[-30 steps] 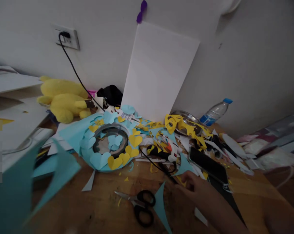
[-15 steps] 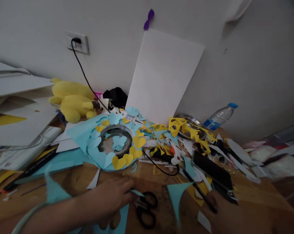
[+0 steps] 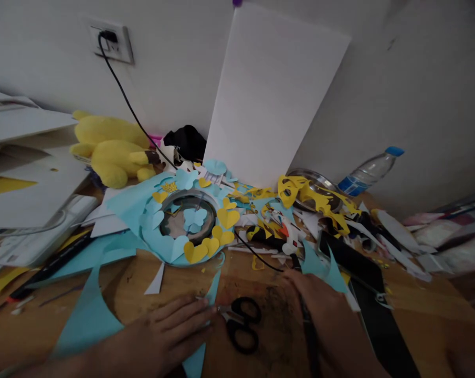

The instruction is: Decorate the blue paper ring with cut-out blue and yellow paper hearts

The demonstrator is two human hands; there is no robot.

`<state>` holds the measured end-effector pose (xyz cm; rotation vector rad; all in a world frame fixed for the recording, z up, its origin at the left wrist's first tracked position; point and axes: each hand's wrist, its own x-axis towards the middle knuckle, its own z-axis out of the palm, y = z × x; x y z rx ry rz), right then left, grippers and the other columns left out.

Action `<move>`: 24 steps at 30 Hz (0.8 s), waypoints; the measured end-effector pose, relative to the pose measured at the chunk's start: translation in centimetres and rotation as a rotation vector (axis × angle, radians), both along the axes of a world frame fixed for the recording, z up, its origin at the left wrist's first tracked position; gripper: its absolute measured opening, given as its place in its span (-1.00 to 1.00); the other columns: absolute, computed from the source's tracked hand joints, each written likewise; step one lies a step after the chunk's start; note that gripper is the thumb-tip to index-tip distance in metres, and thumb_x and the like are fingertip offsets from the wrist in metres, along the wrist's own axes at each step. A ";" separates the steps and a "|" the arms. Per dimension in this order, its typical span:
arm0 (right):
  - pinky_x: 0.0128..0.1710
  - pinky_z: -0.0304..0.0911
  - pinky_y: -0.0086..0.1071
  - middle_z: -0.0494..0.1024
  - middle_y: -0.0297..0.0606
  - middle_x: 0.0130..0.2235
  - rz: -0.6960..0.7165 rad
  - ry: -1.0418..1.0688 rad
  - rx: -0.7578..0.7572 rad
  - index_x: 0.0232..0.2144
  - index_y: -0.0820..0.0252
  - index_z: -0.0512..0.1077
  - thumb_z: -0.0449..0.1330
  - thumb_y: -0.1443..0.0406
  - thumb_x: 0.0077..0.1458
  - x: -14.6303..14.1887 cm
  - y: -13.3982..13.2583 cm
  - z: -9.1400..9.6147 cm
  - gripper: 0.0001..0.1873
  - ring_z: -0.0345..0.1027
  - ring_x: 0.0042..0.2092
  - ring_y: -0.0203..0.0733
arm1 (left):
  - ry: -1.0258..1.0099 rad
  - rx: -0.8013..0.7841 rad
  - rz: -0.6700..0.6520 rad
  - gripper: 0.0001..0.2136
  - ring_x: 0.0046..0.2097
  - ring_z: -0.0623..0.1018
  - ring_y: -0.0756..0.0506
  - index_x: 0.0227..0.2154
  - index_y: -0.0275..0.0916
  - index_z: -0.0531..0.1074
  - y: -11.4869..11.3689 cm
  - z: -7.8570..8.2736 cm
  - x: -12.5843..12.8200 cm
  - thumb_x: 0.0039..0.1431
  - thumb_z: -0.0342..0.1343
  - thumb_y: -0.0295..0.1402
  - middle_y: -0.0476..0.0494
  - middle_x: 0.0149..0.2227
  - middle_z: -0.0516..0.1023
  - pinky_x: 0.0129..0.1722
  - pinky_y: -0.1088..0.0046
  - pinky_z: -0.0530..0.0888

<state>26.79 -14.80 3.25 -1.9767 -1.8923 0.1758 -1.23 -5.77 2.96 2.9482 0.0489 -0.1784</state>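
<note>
My left hand [image 3: 178, 325] lies flat with fingers stretched out over a strip of light-blue paper [image 3: 196, 359]. Its fingertips reach the blades of black-handled scissors [image 3: 245, 325], whose handles rest on the wooden table. To the right of the scissors, my right hand [image 3: 324, 310] is closed round a black pen-like stick [image 3: 311, 341]; its fingertips are partly hidden. Beyond that hand lies a pointed light-blue paper scrap [image 3: 334, 275]. A larger curved blue scrap [image 3: 87, 315] is partly under my left forearm. Behind stands a blue paper ring [image 3: 152, 239] decorated with yellow and blue paper hearts.
A phone [image 3: 353, 260] and a dark flat object [image 3: 382, 331] lie at the right. Behind are yellow cut-outs [image 3: 296, 191], a metal bowl [image 3: 314, 176], a water bottle [image 3: 369, 173] and a white board [image 3: 276, 100]. A yellow plush toy [image 3: 113, 149] sits at the left.
My right hand has moved left and forward, and the black stick has swung more upright with it. The pointed blue scrap has shifted right. My left hand has flattened beside the scissors.
</note>
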 end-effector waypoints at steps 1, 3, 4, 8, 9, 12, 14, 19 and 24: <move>-0.38 0.30 -0.38 0.54 -0.28 -0.35 0.112 -0.031 0.053 -0.33 0.07 0.37 -0.01 0.39 0.06 -0.9 0.2 -0.5 -0.81 0.42 -0.32 -0.15 | 0.044 -0.046 0.012 -0.41 0.22 0.10 -0.22 0.20 -0.29 -0.05 0.1 0.2 0.0 0.13 -0.02 -0.32 -0.17 0.25 -0.07 0.10 0.23 0.26; -0.26 0.32 -0.31 0.55 -0.24 -0.27 0.375 -0.059 0.103 -0.32 0.12 0.40 0.04 0.33 0.09 -2.5 0.2 -1.8 -0.86 0.41 -0.23 -0.12 | 0.102 -0.119 0.023 -0.41 0.23 0.04 -0.22 0.22 -0.26 -0.11 0.3 0.4 0.1 0.16 -0.05 -0.29 -0.15 0.25 -0.12 0.12 0.21 0.22; -0.19 0.31 -0.29 0.54 -0.22 -0.21 0.492 -0.074 0.103 -0.27 0.15 0.40 0.07 0.28 0.10 -3.2 0.1 -2.4 -0.85 0.39 -0.17 -0.11 | 0.118 -0.146 0.027 -0.41 0.23 0.02 -0.21 0.22 -0.25 -0.12 0.3 0.3 0.1 0.17 -0.05 -0.28 -0.15 0.25 -0.14 0.13 0.21 0.20; -0.13 0.32 -0.26 0.46 -0.12 -0.04 0.509 -0.156 0.057 -0.05 0.21 0.32 0.04 0.29 0.15 -3.3 -0.4 -4.3 -0.69 0.32 -0.02 -0.08 | 0.135 -0.215 0.029 -0.35 0.25 -0.06 -0.18 0.23 -0.24 -0.18 0.3 -0.4 0.3 0.15 0.00 -0.28 -0.14 0.26 -0.18 0.19 0.20 0.06; -0.16 0.33 -0.23 0.45 -0.08 -0.04 0.429 -0.180 0.059 -0.05 0.22 0.33 0.00 0.32 0.16 -2.7 -0.3 -4.6 -0.70 0.32 -0.03 -0.05 | 0.128 -0.228 0.025 -0.34 0.26 -0.08 -0.16 0.23 -0.24 -0.19 0.3 -0.7 0.5 0.15 0.00 -0.29 -0.14 0.26 -0.18 0.20 0.20 0.02; -0.26 0.34 -0.13 0.49 0.03 -0.15 0.222 -0.272 0.105 -0.28 0.28 0.41 -0.10 0.35 0.19 -0.4 0.4 -5.0 -0.72 0.37 -0.14 0.04 | 0.075 -0.259 0.022 -0.36 0.27 -0.10 -0.12 0.23 -0.23 -0.18 0.5 -1.4 1.5 0.16 0.00 -0.30 -0.13 0.27 -0.17 0.22 0.22 -0.07; -0.27 0.32 -0.13 0.51 0.02 -0.28 0.149 -0.299 0.188 -0.41 0.27 0.40 -0.06 0.32 0.18 0.5 0.8 -4.9 -0.74 0.39 -0.21 0.05 | 0.045 -0.280 0.037 -0.37 0.27 -0.10 -0.12 0.23 -0.23 -0.17 0.6 -1.9 2.5 0.17 -0.01 -0.28 -0.12 0.27 -0.16 0.23 0.23 -0.07; -0.47 0.28 -0.44 0.47 -0.31 -0.52 0.206 0.244 0.232 -0.40 0.13 0.40 -0.15 0.14 0.23 -2.4 1.1 -3.9 -0.62 0.37 -0.47 -0.25 | 0.014 -0.323 0.112 -0.33 0.26 -0.11 -0.19 0.22 -0.31 -0.15 1.1 -2.6 4.9 0.13 0.03 -0.30 -0.21 0.27 -0.15 0.20 0.19 0.05; -0.69 0.01 -0.55 0.15 -0.46 -0.65 -0.017 1.018 -0.012 -0.48 0.18 0.38 -0.22 0.04 0.21 -5.7 2.6 -3.4 -0.48 0.05 -0.64 -0.40 | 0.052 -0.365 0.074 -0.38 0.25 -0.03 -0.23 0.19 -0.37 -0.02 2.4 -1.6 4.9 0.08 0.04 -0.36 -0.39 0.25 -0.09 0.16 0.19 0.14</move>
